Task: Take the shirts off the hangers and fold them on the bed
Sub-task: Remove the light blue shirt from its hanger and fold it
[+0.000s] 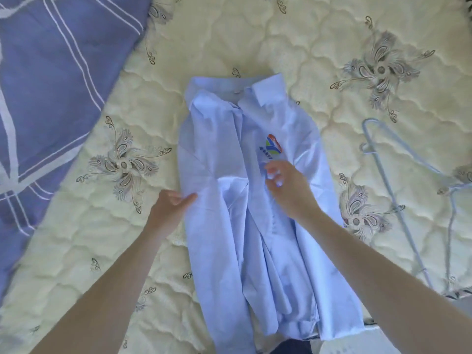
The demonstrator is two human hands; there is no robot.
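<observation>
- The bed (229, 34) fills the frame and carries everything else
- A duvet (38, 85) lies on it in the upper left of the frame
- The shirt (217, 149) lies flat in the centre, with its collar (265, 90) toward the top of the frame and its hem (281, 328) at the lower edge
- A hanger (392, 195) lies on the bed at the right of the frame, apart from the shirt
- The left hand (171, 208) grips the shirt's left edge at mid-height
- The right hand (288, 190) is over the shirt's middle, just below the chest emblem (272, 146)
</observation>
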